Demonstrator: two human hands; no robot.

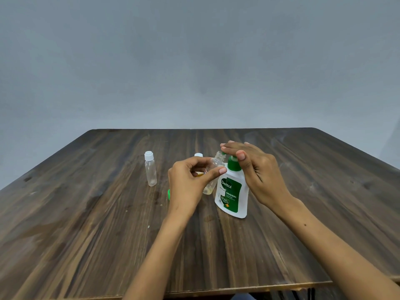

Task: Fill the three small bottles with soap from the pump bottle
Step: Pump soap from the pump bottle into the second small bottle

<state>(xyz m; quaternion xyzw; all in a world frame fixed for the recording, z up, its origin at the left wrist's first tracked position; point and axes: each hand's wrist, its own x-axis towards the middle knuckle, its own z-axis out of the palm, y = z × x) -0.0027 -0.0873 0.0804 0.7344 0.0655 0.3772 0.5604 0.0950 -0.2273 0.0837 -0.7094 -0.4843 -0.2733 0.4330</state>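
A white pump bottle (232, 192) with a green label and green pump stands mid-table. My right hand (257, 169) lies flat on the pump head, fingers straight. My left hand (190, 182) grips a clear uncapped small bottle (213, 176), tilted with its open neck under the pump spout; a little yellowish soap sits in its bottom. A second small bottle (150, 169), clear with a white cap, stands upright to the left. A third white-capped bottle (198, 155) shows behind my left hand, mostly hidden, with yellow soap showing in it.
A green cap (168, 194) lies on the dark wooden table (86, 224) just left of my left wrist, partly hidden. A grey wall rises behind the table's far edge. The near edge of the table runs along the bottom.
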